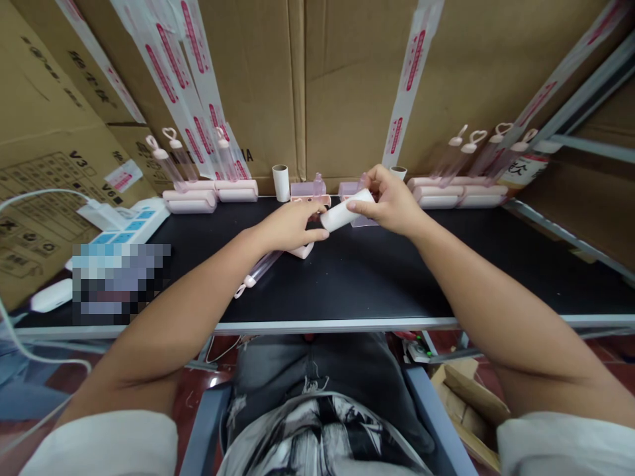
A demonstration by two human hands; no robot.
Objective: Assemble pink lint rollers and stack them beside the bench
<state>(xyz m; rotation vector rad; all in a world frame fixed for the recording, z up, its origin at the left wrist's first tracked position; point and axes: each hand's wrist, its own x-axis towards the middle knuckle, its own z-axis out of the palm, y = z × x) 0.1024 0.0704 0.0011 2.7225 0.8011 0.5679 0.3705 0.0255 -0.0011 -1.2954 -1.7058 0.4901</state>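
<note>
A white roll (342,213) is tilted over the middle of the black table (347,284), gripped by my right hand (391,201) between thumb and fingers. My left hand (295,226) is at the roll's lower left end, thumb apart from the fingers; whether its fingers hold the pink piece behind them is unclear. Under my left hand and wrist lies a pink holder (302,251) with a clear tube (265,266) ending in a heart-shaped loop. Just behind the hands stand light purple plastic parts (305,190), partly covered.
One white roll (280,183) stands upright behind my left hand, another (397,172) behind my right. Pink holders with clear tubes stand back left (237,190) and back right (439,196). A power strip (129,225) lies left; a cardboard wall (347,86) rises behind.
</note>
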